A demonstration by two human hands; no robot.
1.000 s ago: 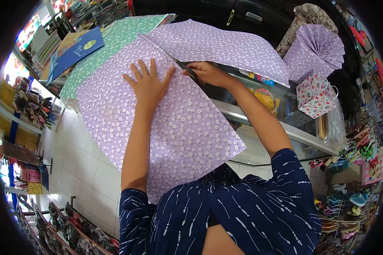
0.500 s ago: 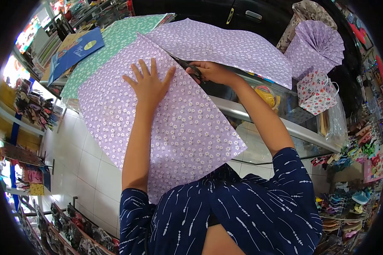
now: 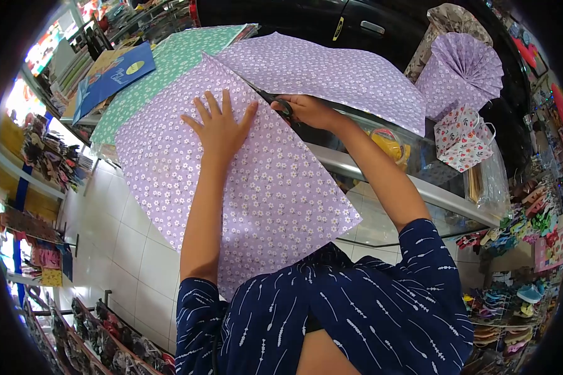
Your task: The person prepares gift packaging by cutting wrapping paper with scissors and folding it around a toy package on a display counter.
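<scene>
One left hand [image 3: 219, 132]: is laid flat and spread wide, nothing gripped.
Right hand [image 3: 311, 112]: is curled closed around black scissors [image 3: 286, 107].
Lilac paper sheet with white flowers [image 3: 275, 181]: is spread across frame centre, pressed by the left hand, its diagonal edge met by the scissors.

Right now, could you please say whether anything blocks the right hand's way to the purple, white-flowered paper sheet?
Nothing visible does: the right hand holds black scissors at the edge of the sheet; the left hand rests left of them.

Left hand [image 3: 221, 132] flat, splayed; right hand [image 3: 313, 113] curled, gripping.
</scene>
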